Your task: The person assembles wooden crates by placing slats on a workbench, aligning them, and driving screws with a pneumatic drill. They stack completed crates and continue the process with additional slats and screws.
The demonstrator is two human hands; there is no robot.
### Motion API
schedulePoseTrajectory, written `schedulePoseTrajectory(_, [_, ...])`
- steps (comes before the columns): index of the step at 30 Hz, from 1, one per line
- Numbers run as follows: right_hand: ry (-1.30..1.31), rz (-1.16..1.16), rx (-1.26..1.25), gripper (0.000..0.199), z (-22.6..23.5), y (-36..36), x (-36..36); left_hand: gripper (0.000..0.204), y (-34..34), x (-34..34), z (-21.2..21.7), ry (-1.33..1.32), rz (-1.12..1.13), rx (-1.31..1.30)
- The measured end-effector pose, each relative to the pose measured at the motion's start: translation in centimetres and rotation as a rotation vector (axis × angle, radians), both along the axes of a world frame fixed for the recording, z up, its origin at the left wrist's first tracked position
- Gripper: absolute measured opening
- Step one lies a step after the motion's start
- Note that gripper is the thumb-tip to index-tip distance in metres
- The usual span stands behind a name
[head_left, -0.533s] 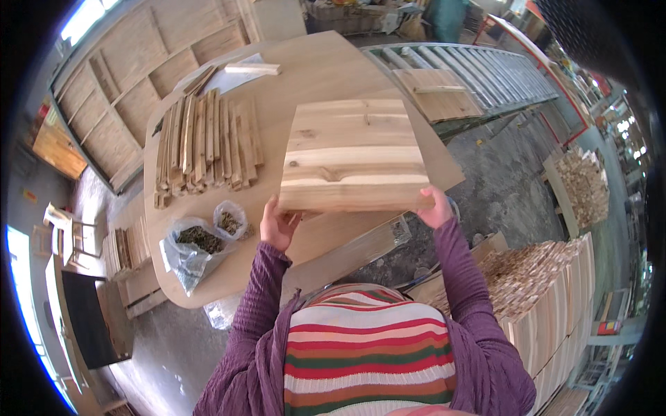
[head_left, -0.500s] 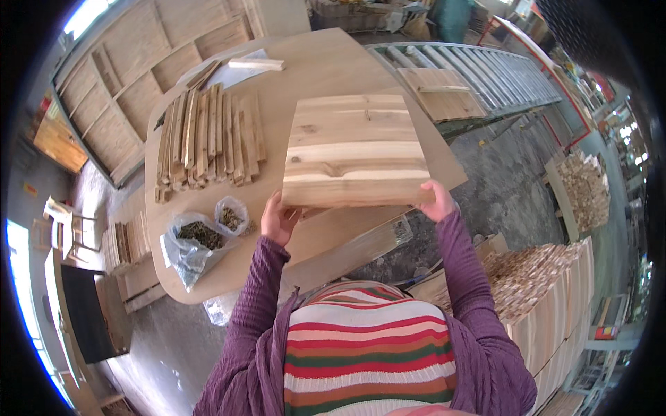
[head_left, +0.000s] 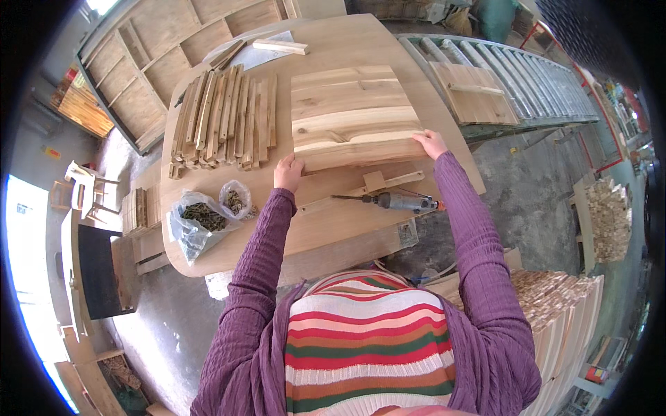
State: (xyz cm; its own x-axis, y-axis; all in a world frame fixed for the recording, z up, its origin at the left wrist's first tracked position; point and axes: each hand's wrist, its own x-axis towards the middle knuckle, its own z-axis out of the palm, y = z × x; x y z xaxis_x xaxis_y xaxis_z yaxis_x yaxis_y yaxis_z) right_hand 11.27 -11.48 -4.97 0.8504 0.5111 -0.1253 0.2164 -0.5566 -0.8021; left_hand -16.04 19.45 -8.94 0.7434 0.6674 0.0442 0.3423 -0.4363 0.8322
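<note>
Slats (head_left: 223, 119) left of panel (head_left: 350, 114); drill (head_left: 399, 202) before panel, on table (head_left: 333, 41)

Panel (head_left: 352, 114): glued-up board of several horizontal wood strips, pale with darker tan grain streaks and a knot near the near edge. Roughly square, fisheye bends its edges. Lies flat on the round tabletop, far half of it, just right of a row of loose slats. Near edge sits over a narrow wooden batten jig that pokes out below it. Left hand (head_left: 288, 173) grips the near-left corner, fingers on the edge; right hand (head_left: 431, 143) grips the near-right corner. Both hands on the same near edge, panel between them, square to the person.
</note>
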Motion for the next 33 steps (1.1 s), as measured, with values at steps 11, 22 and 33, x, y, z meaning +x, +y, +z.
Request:
schedulePoseTrajectory(11, [-0.356, 0.11, -0.171, 0.056, -4.0, -3.0, -0.7, 0.028, -5.4, -1.5, -0.7, 0.149, 0.147, 0.362])
schedulePoseTrajectory(22, [-0.251, 0.272, 0.015, 0.041, -3.4, -5.4, -1.1, 0.036, -9.1, -4.2, -2.1, -0.017, 0.283, 0.285])
schedulePoseTrajectory(33, [-0.142, 0.19, 0.196, 0.038, -4.3, -6.9, -1.9, 0.049, -12.6, -3.6, -1.5, -0.394, 0.38, -0.12])
